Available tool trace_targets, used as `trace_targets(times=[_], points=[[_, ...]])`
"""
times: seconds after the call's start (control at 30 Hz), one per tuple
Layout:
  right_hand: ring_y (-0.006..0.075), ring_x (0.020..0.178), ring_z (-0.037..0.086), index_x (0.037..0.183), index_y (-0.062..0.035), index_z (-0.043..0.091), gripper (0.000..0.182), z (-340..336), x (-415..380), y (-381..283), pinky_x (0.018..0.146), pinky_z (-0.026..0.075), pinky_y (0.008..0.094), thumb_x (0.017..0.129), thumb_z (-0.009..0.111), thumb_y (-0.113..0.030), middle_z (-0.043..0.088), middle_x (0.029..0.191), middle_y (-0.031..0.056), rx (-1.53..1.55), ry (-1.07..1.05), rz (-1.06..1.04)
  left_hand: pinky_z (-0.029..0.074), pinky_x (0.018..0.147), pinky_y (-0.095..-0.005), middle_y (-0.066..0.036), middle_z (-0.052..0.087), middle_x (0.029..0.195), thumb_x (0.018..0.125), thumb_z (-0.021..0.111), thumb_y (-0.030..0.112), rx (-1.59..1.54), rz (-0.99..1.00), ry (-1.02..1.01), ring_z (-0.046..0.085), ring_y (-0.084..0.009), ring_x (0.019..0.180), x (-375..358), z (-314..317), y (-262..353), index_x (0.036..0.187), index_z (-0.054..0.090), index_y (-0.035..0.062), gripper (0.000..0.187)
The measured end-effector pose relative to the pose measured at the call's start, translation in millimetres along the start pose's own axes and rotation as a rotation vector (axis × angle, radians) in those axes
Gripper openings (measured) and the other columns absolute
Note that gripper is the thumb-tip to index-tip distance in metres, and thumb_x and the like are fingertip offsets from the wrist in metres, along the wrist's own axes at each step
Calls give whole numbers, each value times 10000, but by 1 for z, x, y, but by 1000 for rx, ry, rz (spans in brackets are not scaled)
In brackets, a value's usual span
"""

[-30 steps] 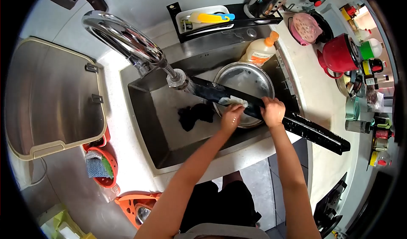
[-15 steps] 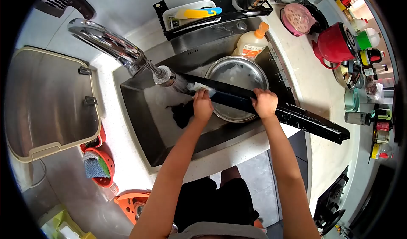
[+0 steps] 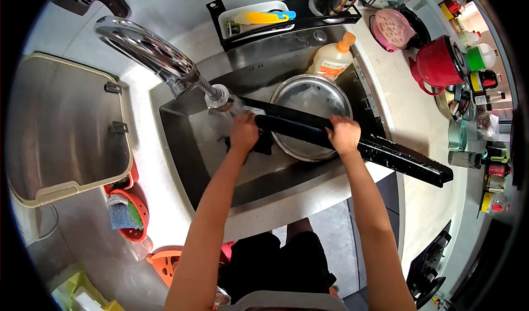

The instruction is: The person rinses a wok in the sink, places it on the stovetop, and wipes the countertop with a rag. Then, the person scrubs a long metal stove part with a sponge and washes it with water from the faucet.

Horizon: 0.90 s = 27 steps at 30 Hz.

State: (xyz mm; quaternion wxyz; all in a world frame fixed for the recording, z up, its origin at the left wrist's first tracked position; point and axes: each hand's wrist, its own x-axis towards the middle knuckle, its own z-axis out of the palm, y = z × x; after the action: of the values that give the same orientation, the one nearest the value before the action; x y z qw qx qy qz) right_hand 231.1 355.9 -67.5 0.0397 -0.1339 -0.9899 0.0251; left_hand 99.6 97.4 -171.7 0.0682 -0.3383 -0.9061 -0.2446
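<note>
A long black channel-shaped piece (image 3: 300, 128) lies slantwise across the sink, with white suds on its right part. My right hand (image 3: 344, 134) is closed around its near edge. At its left end my left hand (image 3: 244, 133) is closed, close under the running tap (image 3: 219, 97). Something pale (image 3: 254, 111) shows beside those fingers; whether they grip it or the black piece is hidden. Beneath the piece sits a round metal basin (image 3: 308, 93) with cloudy water. A dark crumpled cloth (image 3: 264, 143) lies on the sink floor by my left hand.
A dispenser bottle (image 3: 332, 58) stands in the sink's back right corner. Behind the sink (image 3: 212, 187) is a black rack (image 3: 220, 27) with a white tray. A red pot (image 3: 438, 63) and several jars line the right counter. An orange basket (image 3: 144, 212) hangs at left.
My left hand has slid left along the black piece, toward the water stream. The right hand keeps its hold in nearly the same place.
</note>
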Motion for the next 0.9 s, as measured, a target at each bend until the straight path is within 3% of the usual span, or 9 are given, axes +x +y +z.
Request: trace_targets(times=[0.2,0.33,0.53,0.6,0.67,0.73,0.77,0.83,0.9], points=[[243,792,591,817,-135,585,216,-3,5,-14,706,456,353,659,690,-239,624,816,34,-21,-97,31,398,867,-448,-241,528,1041,697,534,113,-80,-202,80,477,-386,968,-7,17,33,1025,552,-81,381],[238,785,592,826,-138,584,224,-2,4,-14,706,457,348,658,692,-240,624,814,29,-9,-61,21,367,909,-435,-223,489,1118,696,528,125,-94,-230,-21,446,-382,1018,-4,22,62,1048,520,-102,418],[222,763,593,842,-146,589,234,1,4,-15,697,460,350,661,694,-250,626,816,15,-22,-47,20,319,982,-408,-185,489,1167,696,537,141,-185,-7,-194,431,-358,1095,-8,29,120,1081,521,-78,442],[221,759,592,840,-150,590,232,1,6,-13,689,462,349,662,695,-254,626,816,14,-32,-66,19,320,991,-402,-144,497,1180,721,551,174,-307,25,-111,410,-326,1165,-10,25,133,1096,534,-21,423],[222,755,592,832,-149,586,230,1,6,-14,680,463,348,663,695,-261,625,810,14,-58,-69,2,342,973,-399,-138,496,1179,719,558,187,-271,180,-138,427,-311,1145,-10,19,111,1106,526,-10,436],[223,754,592,826,-148,584,228,2,9,-17,676,464,348,664,693,-265,623,805,16,-62,-69,-4,380,928,-409,-130,531,1125,707,566,195,-208,121,-212,479,-302,1069,-7,11,88,1113,521,8,450],[223,756,592,824,-148,583,227,3,10,-19,675,464,349,665,692,-267,623,803,17,-56,-72,-4,412,869,-399,-134,556,1036,715,556,243,-69,-15,-154,519,-278,972,-9,16,71,1017,560,15,379],[227,773,593,816,-143,583,219,6,9,-19,680,462,354,670,687,-268,621,799,17,-43,-96,7,439,744,-442,-163,579,914,714,567,251,-175,-93,-22,541,-329,852,-10,8,15,926,569,0,328],[230,780,594,813,-143,584,211,7,10,-21,682,461,358,673,684,-265,623,799,18,-34,-90,0,438,703,-458,-187,591,805,728,554,250,52,-286,-197,554,-350,755,-12,-7,-21,841,585,-16,291]])
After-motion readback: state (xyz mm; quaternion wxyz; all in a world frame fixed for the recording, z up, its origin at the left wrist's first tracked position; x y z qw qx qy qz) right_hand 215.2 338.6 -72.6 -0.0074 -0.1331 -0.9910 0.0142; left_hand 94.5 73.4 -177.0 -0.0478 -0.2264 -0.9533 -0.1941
